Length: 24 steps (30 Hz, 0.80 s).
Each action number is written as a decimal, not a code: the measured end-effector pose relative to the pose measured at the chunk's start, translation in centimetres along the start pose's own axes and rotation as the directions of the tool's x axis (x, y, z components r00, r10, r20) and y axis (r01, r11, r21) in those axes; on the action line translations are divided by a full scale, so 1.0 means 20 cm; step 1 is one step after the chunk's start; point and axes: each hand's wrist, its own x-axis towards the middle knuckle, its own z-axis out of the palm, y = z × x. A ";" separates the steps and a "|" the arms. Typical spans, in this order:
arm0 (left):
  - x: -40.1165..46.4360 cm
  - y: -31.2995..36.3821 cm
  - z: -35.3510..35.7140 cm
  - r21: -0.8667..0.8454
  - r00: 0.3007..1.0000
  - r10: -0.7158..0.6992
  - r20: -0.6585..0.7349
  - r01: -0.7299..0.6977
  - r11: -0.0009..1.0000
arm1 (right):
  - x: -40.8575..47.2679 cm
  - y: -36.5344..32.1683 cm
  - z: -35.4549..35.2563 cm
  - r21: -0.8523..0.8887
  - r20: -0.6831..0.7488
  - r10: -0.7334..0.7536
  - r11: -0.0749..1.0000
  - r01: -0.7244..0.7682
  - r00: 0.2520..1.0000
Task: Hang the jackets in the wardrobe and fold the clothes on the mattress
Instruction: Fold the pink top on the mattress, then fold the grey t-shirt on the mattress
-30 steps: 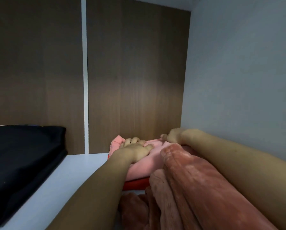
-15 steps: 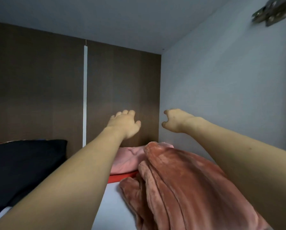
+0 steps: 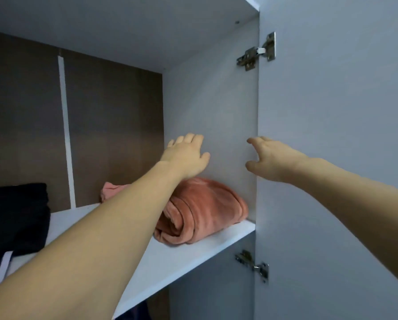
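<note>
Above the wardrobe shelf (image 3: 181, 257) both hands, left (image 3: 186, 157) and right (image 3: 270, 157), hover empty with fingers loosely spread.

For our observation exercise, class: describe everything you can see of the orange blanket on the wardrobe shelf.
The blanket is a rust-orange, plush, fleece-like cloth, loosely rolled into a thick bundle with soft folds showing at its near end. It lies on the white shelf, at the right end by the wardrobe's side wall. Behind it, to the left, a pink cloth peeks out. The left forearm crosses in front of its left part; whether they touch cannot be told. Neither hand holds it.
</note>
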 end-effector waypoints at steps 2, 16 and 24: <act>-0.07 0.17 -0.01 -0.070 0.997 0.045 -0.060 -0.049 0.996 | -0.18 0.12 -0.09 0.005 -0.018 0.050 0.999 -0.050 0.999; -0.43 1.91 -0.38 -0.250 0.776 0.427 -0.465 -0.577 0.777 | -1.67 1.09 -0.78 -0.235 -0.321 0.111 0.953 -0.192 0.941; -0.67 3.16 -0.52 -0.432 0.709 0.512 -0.485 -0.703 0.565 | -2.61 1.77 -1.21 -0.305 -0.350 0.431 0.787 -0.536 0.832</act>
